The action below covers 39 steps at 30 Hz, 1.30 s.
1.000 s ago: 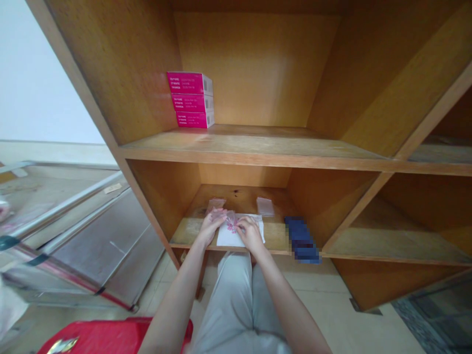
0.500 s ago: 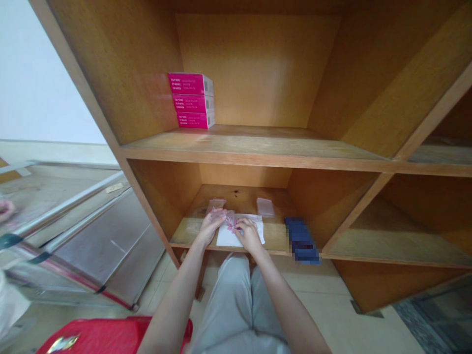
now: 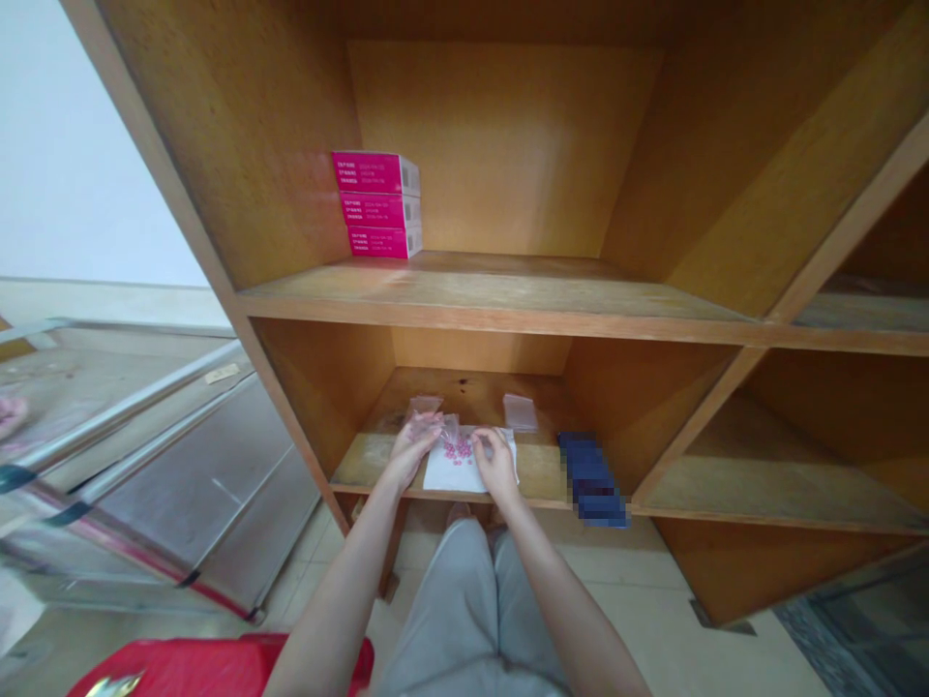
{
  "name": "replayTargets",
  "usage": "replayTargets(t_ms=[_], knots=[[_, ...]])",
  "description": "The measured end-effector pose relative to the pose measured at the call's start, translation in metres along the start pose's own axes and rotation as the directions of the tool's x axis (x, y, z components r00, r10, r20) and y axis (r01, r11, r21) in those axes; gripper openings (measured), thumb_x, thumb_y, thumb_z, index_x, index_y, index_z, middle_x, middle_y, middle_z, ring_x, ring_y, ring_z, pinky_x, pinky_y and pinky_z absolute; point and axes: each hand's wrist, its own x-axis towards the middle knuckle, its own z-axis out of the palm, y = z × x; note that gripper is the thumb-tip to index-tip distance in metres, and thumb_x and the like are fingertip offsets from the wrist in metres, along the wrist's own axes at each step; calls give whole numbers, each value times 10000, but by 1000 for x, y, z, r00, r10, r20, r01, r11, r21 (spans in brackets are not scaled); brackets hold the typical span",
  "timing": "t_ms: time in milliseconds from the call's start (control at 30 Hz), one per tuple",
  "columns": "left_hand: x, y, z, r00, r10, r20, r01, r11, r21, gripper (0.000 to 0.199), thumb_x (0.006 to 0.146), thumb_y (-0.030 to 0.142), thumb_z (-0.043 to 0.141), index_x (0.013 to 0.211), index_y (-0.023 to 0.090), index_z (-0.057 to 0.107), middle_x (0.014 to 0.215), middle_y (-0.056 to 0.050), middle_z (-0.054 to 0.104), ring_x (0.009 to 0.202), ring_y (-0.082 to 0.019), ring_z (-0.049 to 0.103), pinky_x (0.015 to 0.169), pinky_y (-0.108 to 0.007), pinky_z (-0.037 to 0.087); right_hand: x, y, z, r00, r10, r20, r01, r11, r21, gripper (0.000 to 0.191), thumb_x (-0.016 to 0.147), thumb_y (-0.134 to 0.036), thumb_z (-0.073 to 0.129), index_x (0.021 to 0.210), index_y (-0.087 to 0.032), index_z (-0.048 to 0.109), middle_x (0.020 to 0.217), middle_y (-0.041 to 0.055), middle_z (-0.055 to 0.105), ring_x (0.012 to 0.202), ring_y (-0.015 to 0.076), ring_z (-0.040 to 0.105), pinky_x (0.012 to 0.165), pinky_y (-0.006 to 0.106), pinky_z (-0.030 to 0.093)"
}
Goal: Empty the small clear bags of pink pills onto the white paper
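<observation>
My hands work on the lower wooden shelf [image 3: 377,465], over a white paper sheet [image 3: 464,472]. Scattered on the sheet lie small pink beads or pills [image 3: 459,449]. My left hand [image 3: 415,447] pinches a small transparent plastic bag [image 3: 450,429] at the edge of the beads. My right hand [image 3: 494,465] rests just right of the beads, fingers curled downward, and nothing shows in it. Behind my left hand lies another flat transparent bag [image 3: 425,405], and a third [image 3: 520,412] lies further right.
A stack of 3 magenta boxes [image 3: 377,204] stands on the upper shelf [image 3: 494,290]. A blurred dark blue object [image 3: 590,480] hangs over the lower shelf's front edge. A red container [image 3: 195,668] sits low at the left, and my grey trousers [image 3: 471,620] show below.
The pink beads now lie spread on the white sheet instead of bunched at the bag. My right hand has moved slightly away from the bag. The view has tilted slightly.
</observation>
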Motion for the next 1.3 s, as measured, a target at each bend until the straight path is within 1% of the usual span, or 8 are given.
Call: replayTargets(t_ms=[133,267,367,600,833,1000,1167,1300], knots=[[-6,11,11,998,48,38,-48,999,6,411,657,237,673,1044,192,540,1213,-97,525,1121,-214,479,970,-374,340,6,-8,2,961,274,-29,-250,910,330,220,763,-397,503,789,-187,564,784,41,624,742,177,583,713,316,451],[-14,20,27,992,62,111,-59,998,-26,412,669,221,662,1060,199,535,1266,-95,479,1176,-235,424,986,-381,331,13,-22,6,847,447,288,-526,621,581,322,693,-471,563,779,-161,576,754,58,651,636,180,614,556,291,476],[-19,21,31,993,37,108,-27,995,-97,524,653,178,674,1138,230,483,1301,-81,443,1210,-224,382,998,-364,324,15,-28,7,811,483,332,-573,536,620,292,618,-417,651,722,-152,587,681,37,647,574,147,592,499,243,456],[-26,21,18,982,-176,71,186,969,-163,304,731,245,611,1016,155,556,1070,-90,610,965,-191,588,938,-383,404,17,-21,7,826,528,199,-514,559,650,262,550,-354,701,699,-165,599,637,-7,624,511,112,533,472,227,423],[-25,24,16,980,-196,44,200,975,-97,347,706,230,637,1037,149,572,944,-89,661,840,-182,630,776,-329,508,17,-14,10,900,436,-3,-359,746,561,204,614,-351,644,663,-156,608,642,12,626,583,121,537,586,240,416],[-22,23,14,978,-210,-15,209,977,-52,333,681,282,655,981,148,601,910,-86,671,787,-191,642,699,-324,530,17,-13,7,922,386,26,-344,789,509,188,644,-342,613,686,-158,610,628,10,619,567,124,525,567,238,400],[-18,21,17,982,-112,-152,108,994,-31,296,671,307,652,900,121,628,849,-90,683,677,-175,645,609,-276,525,18,-14,5,928,373,6,-329,809,487,178,655,-336,592,684,-162,608,644,17,623,585,133,530,585,246,402],[-14,22,15,986,-157,-55,148,980,-133,356,700,343,613,971,111,606,836,-106,684,707,-205,650,634,-330,522,21,-18,3,916,401,33,-365,794,486,155,634,-317,598,661,-164,599,610,4,608,556,126,517,563,238,389]])
